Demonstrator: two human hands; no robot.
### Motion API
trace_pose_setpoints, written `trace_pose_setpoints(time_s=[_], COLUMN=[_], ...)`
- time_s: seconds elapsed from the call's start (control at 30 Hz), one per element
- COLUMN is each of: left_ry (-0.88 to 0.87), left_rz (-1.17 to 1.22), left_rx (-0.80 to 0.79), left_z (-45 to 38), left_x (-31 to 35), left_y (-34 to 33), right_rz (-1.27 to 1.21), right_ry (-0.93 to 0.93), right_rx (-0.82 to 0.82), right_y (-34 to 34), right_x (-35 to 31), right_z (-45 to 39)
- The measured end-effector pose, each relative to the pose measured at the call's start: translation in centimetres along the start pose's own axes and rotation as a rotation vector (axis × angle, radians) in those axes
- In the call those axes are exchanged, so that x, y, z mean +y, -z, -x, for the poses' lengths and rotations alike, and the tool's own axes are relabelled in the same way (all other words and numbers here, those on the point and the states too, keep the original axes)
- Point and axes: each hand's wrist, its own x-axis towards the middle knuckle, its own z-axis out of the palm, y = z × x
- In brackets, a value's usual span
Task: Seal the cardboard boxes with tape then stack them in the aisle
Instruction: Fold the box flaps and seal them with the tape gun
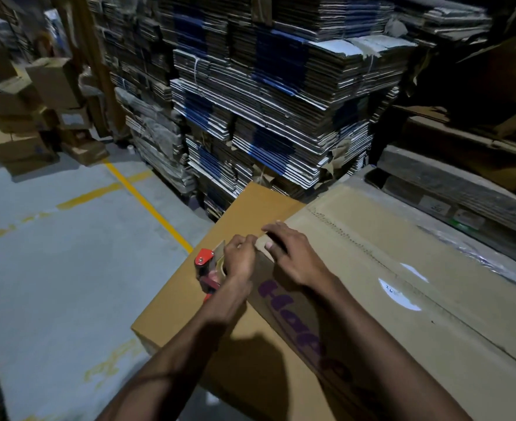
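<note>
My head camera looking forward and down, sitting close above my left hand [241, 259] and right hand [293, 253] on the cardboard box [433, 299], facing the flattened carton stacks [266, 101] beyond, taking in the floor [53, 268] leftward.

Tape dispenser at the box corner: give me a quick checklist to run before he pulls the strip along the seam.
1. Left hand grips the tape dispenser: ok.
2. Dispenser sits at the near end of the upper box: ok.
3. Right hand presses flat on the box top at the corner, holding it steady: ok.
4. Tape end stuck down on the cardboard: cannot tell, the hands cover it.
5. Seam path ahead free of objects: ok.
6. Upper box rests squarely on the lower box: cannot tell, it looks offset toward the right.
</note>
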Motion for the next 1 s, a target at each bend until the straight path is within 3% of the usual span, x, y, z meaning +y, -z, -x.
trace_pose_setpoints(time_s=[0.1, 0.23, 0.37, 0.5, 0.57, 0.7, 0.87, 0.93, 1.0], left_ry=[0.085, 0.166, -0.14, -0.481, -0.489, -0.451, -0.555, -0.532, -0.492], left_rz=[0.002, -0.063, -0.323, -0.877, -1.028, -1.055, -1.182, -1.225, -1.252], left_rx=[0.025, -0.058, -0.198, -0.373, -0.423, -0.492, -0.52, -0.521, -0.511], left_z=[-0.4, -0.9, -1.8, -2.5, -3.3, -4.2, -4.3, -4.5, -4.8], left_x=[0.8, 0.8, 1.5, 2.9, 3.7, 5.2, 4.3, 4.1, 4.6], left_y=[-1.0, -0.7, -0.5, -2.1, -3.0, -5.8, -7.4, -7.5, -8.3], right_rz=[0.22, 0.316, 0.341, 0.322, 0.322, 0.288, 0.339, 0.364, 0.412], right_ry=[0.103, 0.175, 0.12, -0.088, -0.061, 0.05, -0.111, -0.21, -0.191], right_rx=[-0.102, -0.091, -0.138, 0.014, 0.021, -0.003, 0.032, 0.066, 0.059], right_y=[-0.1, 0.2, 2.2, 4.8, 3.8, 3.2, 7.9, 8.7, 8.0], right_x=[1.6, 2.9, 5.1, 8.8, 8.9, 7.7, 12.4, 13.6, 13.4], right_z=[-1.9, -4.0, -6.2, -9.0, -9.0, -8.0, -9.8, -10.7, -11.3])
